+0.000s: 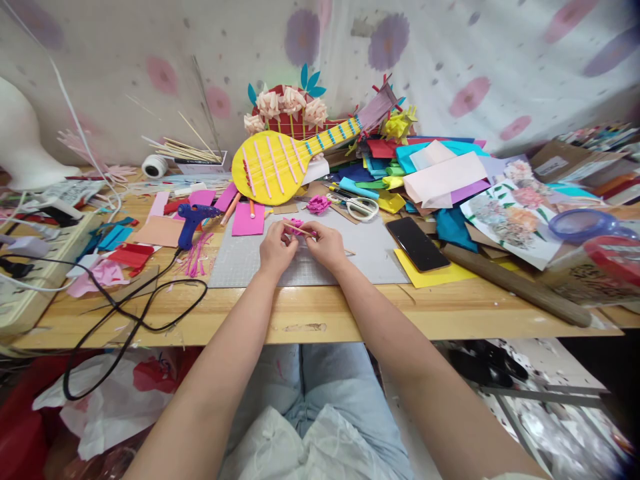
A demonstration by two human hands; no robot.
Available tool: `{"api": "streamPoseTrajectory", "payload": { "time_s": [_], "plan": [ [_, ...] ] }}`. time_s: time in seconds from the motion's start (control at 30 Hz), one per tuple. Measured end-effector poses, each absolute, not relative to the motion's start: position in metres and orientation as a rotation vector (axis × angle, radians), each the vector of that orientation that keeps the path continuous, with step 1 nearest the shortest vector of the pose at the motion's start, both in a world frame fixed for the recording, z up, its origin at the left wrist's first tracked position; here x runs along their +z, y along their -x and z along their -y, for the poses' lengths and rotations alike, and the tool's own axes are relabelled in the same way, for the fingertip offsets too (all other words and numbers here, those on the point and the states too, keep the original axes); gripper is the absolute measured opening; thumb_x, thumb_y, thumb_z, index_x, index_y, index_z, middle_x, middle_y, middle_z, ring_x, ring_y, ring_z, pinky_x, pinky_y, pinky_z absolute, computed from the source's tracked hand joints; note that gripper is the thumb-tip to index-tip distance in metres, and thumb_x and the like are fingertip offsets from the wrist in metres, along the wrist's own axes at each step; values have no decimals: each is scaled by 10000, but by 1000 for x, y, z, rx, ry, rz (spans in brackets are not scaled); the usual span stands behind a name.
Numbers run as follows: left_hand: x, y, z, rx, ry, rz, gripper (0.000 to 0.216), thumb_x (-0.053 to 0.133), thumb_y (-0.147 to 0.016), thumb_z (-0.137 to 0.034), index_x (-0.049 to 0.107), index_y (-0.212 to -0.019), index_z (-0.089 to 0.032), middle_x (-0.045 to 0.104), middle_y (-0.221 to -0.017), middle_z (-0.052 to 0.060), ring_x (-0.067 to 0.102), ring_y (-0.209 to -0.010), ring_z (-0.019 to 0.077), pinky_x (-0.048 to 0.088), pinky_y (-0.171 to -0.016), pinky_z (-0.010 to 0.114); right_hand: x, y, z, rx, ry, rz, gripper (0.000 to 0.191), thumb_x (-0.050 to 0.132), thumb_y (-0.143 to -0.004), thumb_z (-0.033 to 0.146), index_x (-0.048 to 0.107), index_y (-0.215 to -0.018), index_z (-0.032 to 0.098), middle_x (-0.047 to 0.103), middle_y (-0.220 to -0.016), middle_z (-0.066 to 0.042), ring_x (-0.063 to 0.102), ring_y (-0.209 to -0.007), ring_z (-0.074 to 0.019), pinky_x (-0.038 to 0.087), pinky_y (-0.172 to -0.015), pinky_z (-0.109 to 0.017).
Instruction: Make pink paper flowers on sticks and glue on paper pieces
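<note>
My left hand (277, 250) and my right hand (325, 243) meet over the grey cutting mat (380, 263), fingertips close together. Between them they pinch a thin wooden stick (300, 229), which slants across both sets of fingers. Bright pink crepe paper (295, 224) shows just behind the stick; whether it is attached cannot be made out. A light stick tip (349, 252) pokes out right of my right hand. Just beyond the hands lies a ruffled pink paper flower (319, 204), beside white-handled scissors (361, 208) and a pink paper square (248, 219).
A yellow paper lute (273, 167) leans at the back. Left are a blue glue gun (194, 223) with a looping black cord and a power strip (45, 273). Right lie a phone (417, 243), a wooden rod (515, 283), stacked coloured paper (445, 180) and a red-lidded tub (595, 270).
</note>
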State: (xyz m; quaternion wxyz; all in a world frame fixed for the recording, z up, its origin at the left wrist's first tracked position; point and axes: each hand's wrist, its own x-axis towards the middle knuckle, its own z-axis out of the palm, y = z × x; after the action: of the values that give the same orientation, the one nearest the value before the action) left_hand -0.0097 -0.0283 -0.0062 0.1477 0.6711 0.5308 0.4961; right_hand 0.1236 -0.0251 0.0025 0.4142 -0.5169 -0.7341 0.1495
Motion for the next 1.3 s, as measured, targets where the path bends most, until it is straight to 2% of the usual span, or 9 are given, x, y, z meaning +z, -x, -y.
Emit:
{"api": "streamPoseTrajectory", "payload": {
  "time_s": [0.17,0.33,0.67,1.3],
  "plan": [
    [-2,7,33,1382,-2026,-1598,283,564,-684,-120,558,-952,-213,560,-977,19,510,-607,90,428,-626,236,4,-123,26,369,1314,1858,241,498,-739,195,634,-924,270,690,-896,40,627,-819,-148,464,-761,-270],
    [-4,9,31,1391,-2030,-1596,230,526,-734,-118,585,-933,-217,589,-922,12,527,-639,105,426,-659,244,6,-122,27,372,1269,1899,271,487,-741,174,625,-951,273,685,-930,48,625,-852,-140,462,-785,-264],
    [-7,10,26,1456,-1821,-1566,225,525,-715,-118,585,-918,-196,613,-904,12,529,-576,88,443,-625,243,8,-123,29,360,1260,1936,274,497,-742,176,615,-974,262,679,-973,33,621,-884,-148,462,-778,-270],
    [-5,10,27,1460,-1837,-1570,203,539,-707,-121,583,-889,-198,604,-891,9,523,-576,91,444,-622,251,5,-117,29,293,1307,1968,217,489,-794,274,619,-968,260,673,-965,9,606,-874,-161,444,-773,-285]
  ]
}}
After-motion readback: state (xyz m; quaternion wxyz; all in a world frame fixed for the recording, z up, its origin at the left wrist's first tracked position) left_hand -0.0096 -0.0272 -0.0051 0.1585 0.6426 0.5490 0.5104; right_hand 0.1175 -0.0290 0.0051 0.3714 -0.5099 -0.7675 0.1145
